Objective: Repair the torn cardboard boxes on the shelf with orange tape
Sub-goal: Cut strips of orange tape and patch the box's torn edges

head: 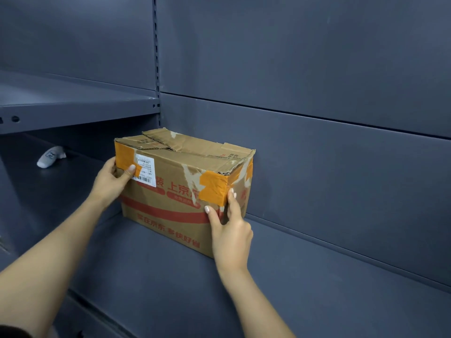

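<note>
A worn brown cardboard box (175,191) with red print and torn top flaps stands on the dark grey shelf (158,276), its back near the rear wall. Orange tape (125,156) covers its upper left corner and another orange patch (213,187) wraps its upper right front corner. My left hand (111,180) holds the left edge, with the thumb pressing the tape end by the white label (145,169). My right hand (229,230) presses straight fingers against the right corner, just under and beside the orange patch.
A small white object (51,157) lies on the shelf at the back left, under an upper shelf board (78,111). A slotted upright (156,57) runs up the back wall behind the box.
</note>
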A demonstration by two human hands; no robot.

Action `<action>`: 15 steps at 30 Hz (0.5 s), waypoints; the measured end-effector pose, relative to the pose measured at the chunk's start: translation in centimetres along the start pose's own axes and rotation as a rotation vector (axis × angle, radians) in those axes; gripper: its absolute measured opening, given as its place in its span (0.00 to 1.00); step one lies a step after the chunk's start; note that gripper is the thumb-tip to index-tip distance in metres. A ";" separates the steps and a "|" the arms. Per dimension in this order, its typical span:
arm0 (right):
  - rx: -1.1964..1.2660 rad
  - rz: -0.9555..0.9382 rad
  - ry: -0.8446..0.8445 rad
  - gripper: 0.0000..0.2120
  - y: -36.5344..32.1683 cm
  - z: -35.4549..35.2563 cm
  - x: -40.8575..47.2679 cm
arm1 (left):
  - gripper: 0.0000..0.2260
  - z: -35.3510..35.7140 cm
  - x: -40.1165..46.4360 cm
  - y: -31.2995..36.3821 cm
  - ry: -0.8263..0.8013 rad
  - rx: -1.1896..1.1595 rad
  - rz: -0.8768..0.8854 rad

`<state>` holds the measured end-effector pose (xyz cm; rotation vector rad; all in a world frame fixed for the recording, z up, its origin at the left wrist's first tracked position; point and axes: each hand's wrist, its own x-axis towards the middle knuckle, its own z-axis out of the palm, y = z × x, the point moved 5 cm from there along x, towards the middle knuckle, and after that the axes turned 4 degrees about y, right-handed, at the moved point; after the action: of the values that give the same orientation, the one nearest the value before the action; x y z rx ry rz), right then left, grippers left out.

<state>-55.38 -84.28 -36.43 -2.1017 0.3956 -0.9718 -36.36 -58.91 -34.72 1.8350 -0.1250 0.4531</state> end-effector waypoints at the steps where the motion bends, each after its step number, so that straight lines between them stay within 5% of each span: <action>1: -0.004 0.004 -0.038 0.32 0.1 -0.2 0.0 | 0.25 -0.2 -0.1 0.0 0.018 0.047 -0.006; 6: 0.092 -0.042 -0.277 0.36 0.2 -1.7 -0.4 | 0.27 -0.2 -2.4 1.4 0.079 0.261 0.010; 10: 0.028 -0.137 -0.279 0.34 -0.1 -4.6 -0.8 | 0.30 1.1 -5.8 4.0 0.027 0.483 0.031; 15: -0.234 -0.344 -0.260 0.32 -0.8 -10.3 -1.4 | 0.27 3.5 -13.8 13.5 -0.014 0.725 0.551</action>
<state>-64.06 -88.24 -32.32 -2.5285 0.0126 -0.8553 -52.40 -68.36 -28.54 2.5133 -0.5405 0.9610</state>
